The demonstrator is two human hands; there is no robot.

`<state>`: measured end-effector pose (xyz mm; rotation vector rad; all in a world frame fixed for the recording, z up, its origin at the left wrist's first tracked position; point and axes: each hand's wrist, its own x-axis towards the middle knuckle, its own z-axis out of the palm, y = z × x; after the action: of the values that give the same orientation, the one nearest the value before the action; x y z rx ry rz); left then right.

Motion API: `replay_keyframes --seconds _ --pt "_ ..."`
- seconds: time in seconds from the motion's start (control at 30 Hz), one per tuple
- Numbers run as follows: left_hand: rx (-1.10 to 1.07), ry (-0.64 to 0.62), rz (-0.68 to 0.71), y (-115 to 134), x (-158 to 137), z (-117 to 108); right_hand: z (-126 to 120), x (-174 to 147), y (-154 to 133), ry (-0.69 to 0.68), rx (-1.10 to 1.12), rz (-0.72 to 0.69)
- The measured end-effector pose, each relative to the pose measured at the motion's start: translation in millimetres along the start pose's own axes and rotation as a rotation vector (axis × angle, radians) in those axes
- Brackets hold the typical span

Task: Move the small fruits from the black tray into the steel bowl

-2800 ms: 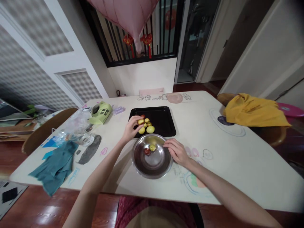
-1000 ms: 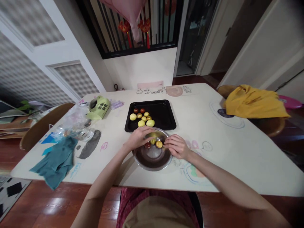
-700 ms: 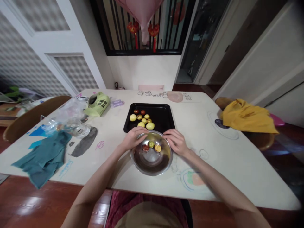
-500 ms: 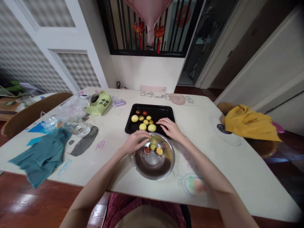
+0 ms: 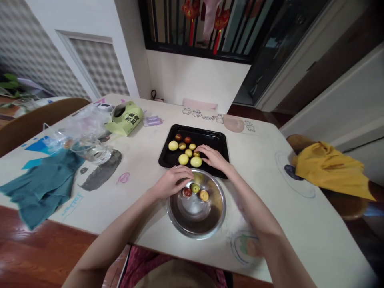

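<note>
Three fruits [image 5: 195,191] lie in the bowl [image 5: 216,218]; seven remain on the tray [image 5: 216,142] (approximate count). Right hand [image 5: 213,157] fingers spread, grasping nothing; left hand [image 5: 172,182] loosely curled on the bowl rim, nothing held.

- The tray [image 5: 220,140] is black; the fruits [image 5: 183,159] on it are yellow-green, two at its far edge dark red.
- The bowl [image 5: 210,224] just before the tray is shiny silver, holding one red, one green and one orange-yellow fruit.
- The table [image 5: 264,168] is cream with faint coloured doodles.
- Left of the tray lies a teal cloth [image 5: 42,186]; right of it, a yellow cloth [image 5: 330,170].
</note>
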<state>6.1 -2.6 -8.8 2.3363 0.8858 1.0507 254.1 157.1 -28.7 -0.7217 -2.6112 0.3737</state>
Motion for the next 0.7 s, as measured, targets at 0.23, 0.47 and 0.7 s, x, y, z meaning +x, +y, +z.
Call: replay_keyframes --seconds 0.23,0.47,0.7 --pt "-0.016 0.007 -0.018 0.4 -0.4 1.1 1.5 -3.3 -5.7 -0.009 -0.051 0.048" --pt "-0.04 0.031 0.01 -2.0 -0.1 3.3 -25.6 -29.4 -34.7 0.157 -0.03 0.153" --pt "-0.053 0.058 0.0 -4.0 -0.4 4.9 -41.7 -64.1 -133.5 0.069 0.283 0.06"
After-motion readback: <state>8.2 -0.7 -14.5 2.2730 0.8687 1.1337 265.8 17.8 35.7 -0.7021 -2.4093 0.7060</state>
